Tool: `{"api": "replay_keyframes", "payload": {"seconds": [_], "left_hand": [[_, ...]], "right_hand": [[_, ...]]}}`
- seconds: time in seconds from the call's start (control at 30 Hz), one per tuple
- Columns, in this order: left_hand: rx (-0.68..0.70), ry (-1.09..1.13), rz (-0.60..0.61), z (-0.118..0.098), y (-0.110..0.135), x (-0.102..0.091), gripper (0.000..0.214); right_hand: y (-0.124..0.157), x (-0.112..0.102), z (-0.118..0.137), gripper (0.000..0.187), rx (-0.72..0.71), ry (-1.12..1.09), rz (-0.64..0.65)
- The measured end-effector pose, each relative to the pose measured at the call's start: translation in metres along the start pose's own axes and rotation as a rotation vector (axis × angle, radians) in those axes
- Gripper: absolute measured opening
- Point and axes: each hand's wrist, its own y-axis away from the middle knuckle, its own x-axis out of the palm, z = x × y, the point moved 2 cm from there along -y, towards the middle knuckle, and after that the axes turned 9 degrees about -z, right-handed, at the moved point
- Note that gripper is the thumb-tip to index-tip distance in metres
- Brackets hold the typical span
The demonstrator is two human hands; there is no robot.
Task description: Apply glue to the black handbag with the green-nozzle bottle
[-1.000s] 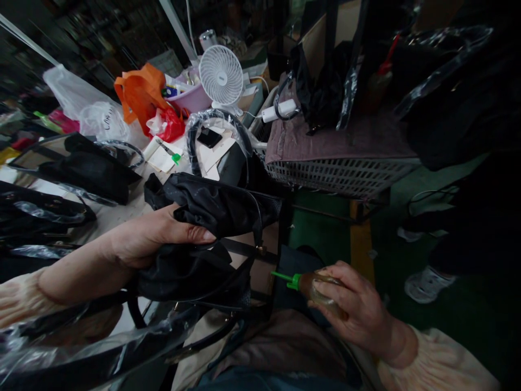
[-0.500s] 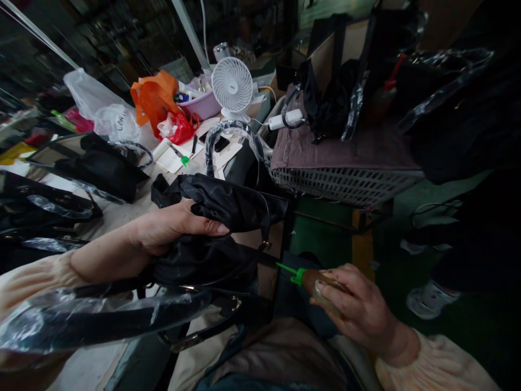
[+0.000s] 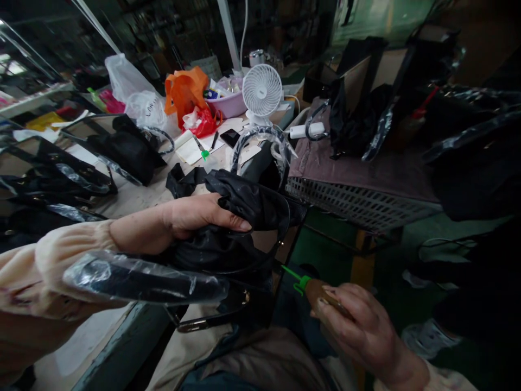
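Observation:
My left hand (image 3: 203, 216) grips the dark cloth of a black handbag (image 3: 252, 203), its thumb lying on top of the folds and its other fingers hidden in them. The bag rests at the table edge over my lap. One plastic-wrapped handle (image 3: 142, 279) points toward my left sleeve, and another wrapped handle loop (image 3: 260, 136) stands up at the far side. In my right hand (image 3: 362, 326) is a squeeze glue bottle (image 3: 319, 296) with brown contents and a thin green nozzle. The nozzle tip points at the bag's right side, apart from it.
More black handbags (image 3: 122, 144) stand on the table to the left. Behind are a white fan (image 3: 262, 91), a purple basin (image 3: 230, 104), an orange bag (image 3: 185, 89) and a phone (image 3: 230, 138). A cloth-covered grey crate (image 3: 358, 203) stands right, near another person's shoe (image 3: 431, 336).
My view has shifted, so the surroundings sit further right and slightly lower. Both hands keep their hold on the handbag and the glue bottle.

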Motion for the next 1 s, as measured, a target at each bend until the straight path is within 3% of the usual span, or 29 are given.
{"api": "replay_keyframes", "payload": {"seconds": [0.2, 0.43, 0.6, 1.0], "left_hand": [[0.015, 0.025, 0.014, 0.003, -0.007, -0.003, 0.019], [0.085, 0.011, 0.051, 0.001, -0.012, -0.007, 0.015], [0.095, 0.024, 0.058, 0.001, -0.015, -0.01, 0.016], [0.122, 0.044, 0.084, -0.001, -0.023, -0.013, 0.013]], "right_hand": [[0.003, 0.001, 0.001, 0.019, -0.026, -0.031, 0.057], [-0.021, -0.004, -0.007, 0.019, -0.139, 0.037, 0.041], [-0.03, -0.009, -0.011, 0.028, -0.196, 0.098, 0.028], [-0.026, 0.0, 0.0, 0.016, -0.199, 0.053, 0.074]]}}
